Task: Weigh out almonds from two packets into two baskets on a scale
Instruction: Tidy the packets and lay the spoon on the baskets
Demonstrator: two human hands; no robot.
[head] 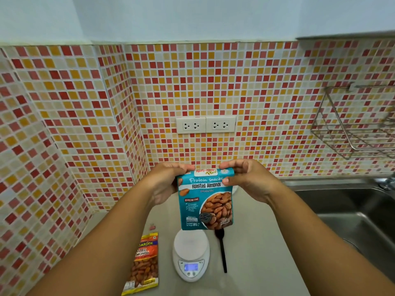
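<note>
teal almond pkt [206, 199] upright, both hands pinch top: l hand [165, 182], r hand [249, 180] | scale [190, 254] on tabletop [256, 242] below | orange pkt [144, 263] flat nr left edge

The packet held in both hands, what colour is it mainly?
Mostly teal blue, with brown almonds pictured, on the packet; the head view shows it.

Scale [190, 256] sits centre on counter [256, 263]. Salted almond packet [144, 265] lies left of it, spoon [221, 251] just right. Roasted almonds packet [206, 199] held above, behind scale. Sink [352, 210] far right.
</note>
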